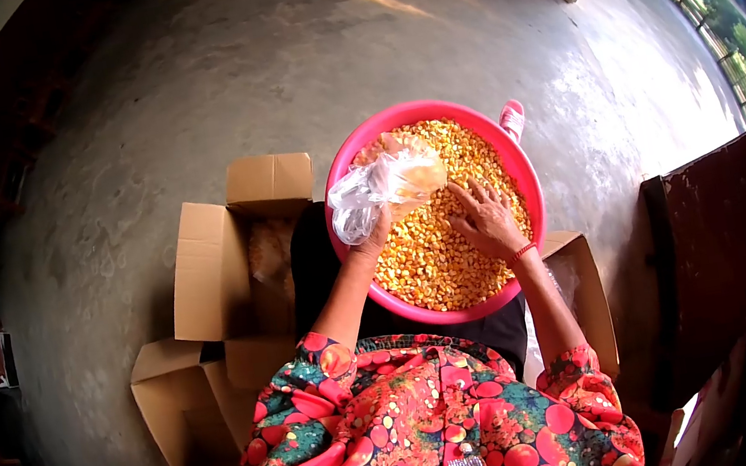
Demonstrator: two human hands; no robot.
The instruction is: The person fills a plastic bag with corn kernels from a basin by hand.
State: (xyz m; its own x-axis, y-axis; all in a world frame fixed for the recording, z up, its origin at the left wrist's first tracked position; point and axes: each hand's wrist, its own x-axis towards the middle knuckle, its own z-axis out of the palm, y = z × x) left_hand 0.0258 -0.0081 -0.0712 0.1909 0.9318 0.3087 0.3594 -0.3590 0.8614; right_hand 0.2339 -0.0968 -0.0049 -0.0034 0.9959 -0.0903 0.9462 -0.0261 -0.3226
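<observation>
A pink basin [533, 209] full of yellow corn kernels [435, 257] rests on my lap. At the basin's left side my left hand [375, 233] grips a clear plastic bag [386, 188], which has something orange-yellow inside and lies over the kernels. On the right, my right hand [489, 220] lies on the kernels with its fingers spread, palm down, just right of the bag. A red band circles that wrist.
Open cardboard boxes [205, 272] stand on the floor at the left, one with bagged items inside. Another box [587, 297] is at my right. A dark red piece of furniture [724, 229] stands further right. A pink shoe [512, 119] shows beyond the basin.
</observation>
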